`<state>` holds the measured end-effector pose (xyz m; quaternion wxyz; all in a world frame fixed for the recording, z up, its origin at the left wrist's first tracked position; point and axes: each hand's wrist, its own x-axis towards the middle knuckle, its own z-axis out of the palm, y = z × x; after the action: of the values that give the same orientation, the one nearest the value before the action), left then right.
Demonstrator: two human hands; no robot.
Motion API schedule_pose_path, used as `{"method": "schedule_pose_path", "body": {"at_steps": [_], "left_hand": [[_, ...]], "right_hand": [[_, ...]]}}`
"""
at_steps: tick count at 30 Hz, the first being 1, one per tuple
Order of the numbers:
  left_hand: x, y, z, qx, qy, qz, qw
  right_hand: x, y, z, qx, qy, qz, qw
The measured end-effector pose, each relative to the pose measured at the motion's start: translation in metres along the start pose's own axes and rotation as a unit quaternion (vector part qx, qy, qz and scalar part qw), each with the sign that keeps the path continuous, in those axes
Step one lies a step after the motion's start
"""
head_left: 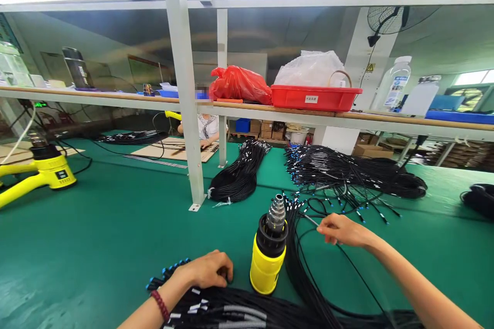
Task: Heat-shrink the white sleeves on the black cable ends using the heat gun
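Observation:
My right hand [343, 230] pinches a thin black cable [358, 270], which trails down to the lower right. A short grey sleeve [311, 221] runs from its fingertips toward the cable ends. Loosely curled, my left hand [211, 269] rests low beside a thick black cable bundle [278, 308] with white labels and grey sleeves; its palm side is hidden. Blue-tipped ends [170, 270] stick out behind my left wrist. Between my hands a yellow heat gun [266, 262] stands with its metal nozzle up. Another cable bundle [294, 247] curves past its right side.
Behind lie a tied cable coil [235, 177] and a large cable pile [355, 169]. A white post [185, 92] rises from the green table [116, 247]. Another yellow heat gun [57, 172] stands left. The overhead shelf bears a red basket [316, 98]. A person [208, 128] sits opposite.

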<state>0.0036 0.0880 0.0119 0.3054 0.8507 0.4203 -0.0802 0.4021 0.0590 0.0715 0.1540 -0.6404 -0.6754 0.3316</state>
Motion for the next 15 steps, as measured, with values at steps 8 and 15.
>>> {"method": "schedule_pose_path", "body": {"at_steps": [8,15], "left_hand": [[0.0028,0.0040,-0.0013,0.052,-0.078,-0.012,0.995],[0.0020,0.0110,0.0012,0.061,-0.054,-0.012,0.997]], "right_hand": [[-0.0002,-0.0034,0.0012,-0.005,-0.052,-0.013,0.999],[-0.0054,-0.0010,0.0002,0.007,-0.067,-0.015,0.998]]}}
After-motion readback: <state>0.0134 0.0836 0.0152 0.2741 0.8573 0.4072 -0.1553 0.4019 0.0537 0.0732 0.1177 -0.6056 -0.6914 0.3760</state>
